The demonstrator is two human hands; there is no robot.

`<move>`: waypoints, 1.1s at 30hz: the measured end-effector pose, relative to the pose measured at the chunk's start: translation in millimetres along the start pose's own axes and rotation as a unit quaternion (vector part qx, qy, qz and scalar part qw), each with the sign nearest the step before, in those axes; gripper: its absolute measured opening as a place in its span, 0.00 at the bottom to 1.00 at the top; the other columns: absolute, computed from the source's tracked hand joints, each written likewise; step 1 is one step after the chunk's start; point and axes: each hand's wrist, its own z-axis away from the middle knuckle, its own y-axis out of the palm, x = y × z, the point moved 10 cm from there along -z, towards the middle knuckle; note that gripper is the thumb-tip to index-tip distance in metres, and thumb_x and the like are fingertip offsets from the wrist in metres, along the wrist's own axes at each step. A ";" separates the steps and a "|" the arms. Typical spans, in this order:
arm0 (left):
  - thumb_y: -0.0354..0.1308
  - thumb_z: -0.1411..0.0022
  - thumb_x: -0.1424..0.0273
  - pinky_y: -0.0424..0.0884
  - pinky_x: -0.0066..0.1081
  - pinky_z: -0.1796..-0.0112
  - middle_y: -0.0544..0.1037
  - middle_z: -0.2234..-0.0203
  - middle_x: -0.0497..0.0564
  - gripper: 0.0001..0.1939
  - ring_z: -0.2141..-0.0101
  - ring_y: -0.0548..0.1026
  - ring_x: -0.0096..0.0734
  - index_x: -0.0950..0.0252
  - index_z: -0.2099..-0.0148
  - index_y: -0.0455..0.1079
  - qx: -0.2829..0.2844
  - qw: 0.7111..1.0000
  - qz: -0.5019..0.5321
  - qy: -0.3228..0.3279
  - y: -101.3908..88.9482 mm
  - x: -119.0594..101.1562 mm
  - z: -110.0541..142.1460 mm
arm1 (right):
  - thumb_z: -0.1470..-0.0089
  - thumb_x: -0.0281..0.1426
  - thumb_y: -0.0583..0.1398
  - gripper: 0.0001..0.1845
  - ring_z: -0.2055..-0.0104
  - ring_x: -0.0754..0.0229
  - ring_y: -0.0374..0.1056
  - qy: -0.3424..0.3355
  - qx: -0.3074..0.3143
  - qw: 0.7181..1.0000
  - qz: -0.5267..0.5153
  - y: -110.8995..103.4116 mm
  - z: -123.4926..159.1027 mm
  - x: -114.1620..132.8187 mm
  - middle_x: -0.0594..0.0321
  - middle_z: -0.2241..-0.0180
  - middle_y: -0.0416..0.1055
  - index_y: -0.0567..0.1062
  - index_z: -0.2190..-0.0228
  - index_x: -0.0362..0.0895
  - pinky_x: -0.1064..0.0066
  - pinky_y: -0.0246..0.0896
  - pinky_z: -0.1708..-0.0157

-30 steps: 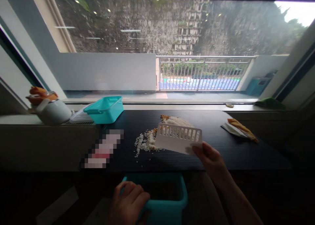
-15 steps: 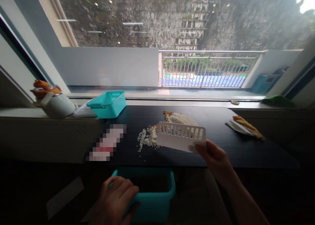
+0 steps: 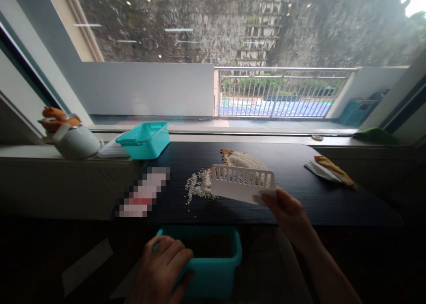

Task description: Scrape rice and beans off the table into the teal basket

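My right hand (image 3: 289, 211) pinches the lower right corner of a white slotted plastic scraper (image 3: 242, 185), held just over the dark table (image 3: 319, 197). Behind and left of the scraper lies a spread of white rice mixed with brown grains (image 3: 206, 182). My left hand (image 3: 163, 270) grips the left rim of a teal plastic tub (image 3: 214, 268) held below the table's front edge; dark grains show inside it.
A second teal tub (image 3: 143, 140) stands at the table's back left beside a grey pot with orange pieces (image 3: 71, 140). A folded cloth with a yellow item (image 3: 328, 171) lies at the right. A window ledge and glass run behind.
The teal tub and my left hand shifted left, then slightly back to the right. The scraper stays over the grains, almost unmoved.
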 end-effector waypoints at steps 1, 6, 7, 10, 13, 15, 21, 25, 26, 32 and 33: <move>0.58 0.45 0.76 0.61 0.36 0.55 0.77 0.68 0.42 0.12 0.65 0.75 0.34 0.59 0.58 0.66 -0.002 1.000 0.001 0.001 0.0 -0.7 -0.2 | 0.51 0.46 0.66 0.20 0.62 0.52 0.75 0.001 0.005 1.000 -0.003 0.9 0.9 0.4 0.59 0.65 0.80 0.80 0.62 0.44 0.62 0.71 0.58; 0.58 0.46 0.76 0.61 0.36 0.57 0.77 0.70 0.42 0.11 0.67 0.74 0.34 0.58 0.59 0.66 -0.015 1.000 0.005 0.011 -1.2 -6.0 -3.7 | 0.51 0.45 0.66 0.19 0.60 0.51 0.75 -0.006 -0.005 1.000 -0.009 -6.0 6.1 2.3 0.59 0.63 0.80 0.81 0.63 0.45 0.61 0.71 0.57; 0.57 0.45 0.76 0.60 0.36 0.57 0.77 0.70 0.42 0.11 0.67 0.74 0.35 0.59 0.59 0.66 -0.017 1.000 0.005 0.013 -1.7 -7.1 -4.7 | 0.51 0.45 0.66 0.19 0.60 0.51 0.75 -0.009 -0.011 1.000 -0.005 -7.7 6.7 2.5 0.60 0.63 0.80 0.81 0.63 0.45 0.61 0.71 0.56; 0.57 0.45 0.76 0.59 0.36 0.57 0.77 0.70 0.42 0.10 0.68 0.74 0.35 0.59 0.60 0.65 -0.023 1.000 0.004 0.021 -3.7 -9.6 -7.6 | 0.51 0.45 0.66 0.18 0.62 0.53 0.74 -0.007 -0.011 1.000 -0.003 -6.1 7.7 0.9 0.61 0.65 0.80 0.80 0.63 0.46 0.63 0.70 0.57; 0.57 0.45 0.77 0.58 0.36 0.57 0.76 0.70 0.42 0.11 0.68 0.73 0.34 0.59 0.60 0.65 -0.023 0.999 0.006 0.021 -4.0 -9.4 -8.5 | 0.50 0.44 0.65 0.18 0.62 0.55 0.74 -0.001 0.007 1.000 -0.010 0.7 9.5 -0.2 0.62 0.65 0.80 0.80 0.62 0.46 0.66 0.70 0.59; 0.58 0.46 0.77 0.57 0.37 0.56 0.76 0.70 0.42 0.11 0.68 0.73 0.35 0.60 0.60 0.65 -0.015 1.000 0.010 0.020 -1.4 -8.4 -7.3 | 0.49 0.44 0.65 0.17 0.62 0.54 0.74 0.001 0.020 1.000 -0.014 3.1 12.2 0.9 0.62 0.64 0.79 0.80 0.63 0.46 0.66 0.70 0.59; 0.58 0.42 0.76 0.56 0.38 0.53 0.76 0.68 0.43 0.11 0.65 0.73 0.36 0.60 0.57 0.65 0.014 1.000 0.020 0.008 8.6 -6.4 -2.3 | 0.53 0.43 0.68 0.16 0.62 0.55 0.75 0.041 0.057 0.994 -0.080 -2.0 24.1 0.2 0.62 0.65 0.80 0.82 0.64 0.47 0.69 0.71 0.60; 0.58 0.42 0.77 0.56 0.38 0.53 0.76 0.67 0.44 0.11 0.64 0.73 0.35 0.60 0.57 0.65 0.023 0.999 0.028 0.010 10.8 -10.4 -3.6 | 0.55 0.45 0.69 0.19 0.60 0.55 0.74 0.038 -0.036 0.997 -0.057 -31.0 17.4 -5.6 0.64 0.64 0.80 0.81 0.63 0.48 0.68 0.70 0.56; 0.58 0.42 0.77 0.56 0.38 0.53 0.76 0.67 0.44 0.12 0.64 0.73 0.35 0.60 0.57 0.65 0.025 0.999 0.031 0.009 11.3 -11.2 -4.4 | 0.55 0.46 0.69 0.19 0.61 0.55 0.74 0.032 -0.061 0.997 -0.037 -38.1 13.9 -7.0 0.63 0.65 0.80 0.81 0.64 0.47 0.67 0.70 0.57; 0.58 0.43 0.78 0.56 0.37 0.53 0.75 0.68 0.43 0.12 0.65 0.72 0.34 0.60 0.58 0.65 0.034 0.999 0.037 0.020 12.7 -16.8 -7.2 | 0.56 0.47 0.68 0.20 0.66 0.57 0.73 0.011 -0.088 0.996 -0.018 -44.2 -8.2 -15.3 0.64 0.69 0.79 0.80 0.66 0.45 0.68 0.69 0.61; 0.58 0.44 0.78 0.55 0.37 0.53 0.75 0.68 0.43 0.12 0.65 0.72 0.34 0.60 0.58 0.65 0.033 0.999 0.037 0.023 12.3 -17.7 -7.8 | 0.56 0.47 0.69 0.20 0.66 0.58 0.73 0.011 -0.084 0.996 -0.024 -41.8 -10.2 -16.5 0.65 0.69 0.79 0.80 0.66 0.46 0.69 0.69 0.61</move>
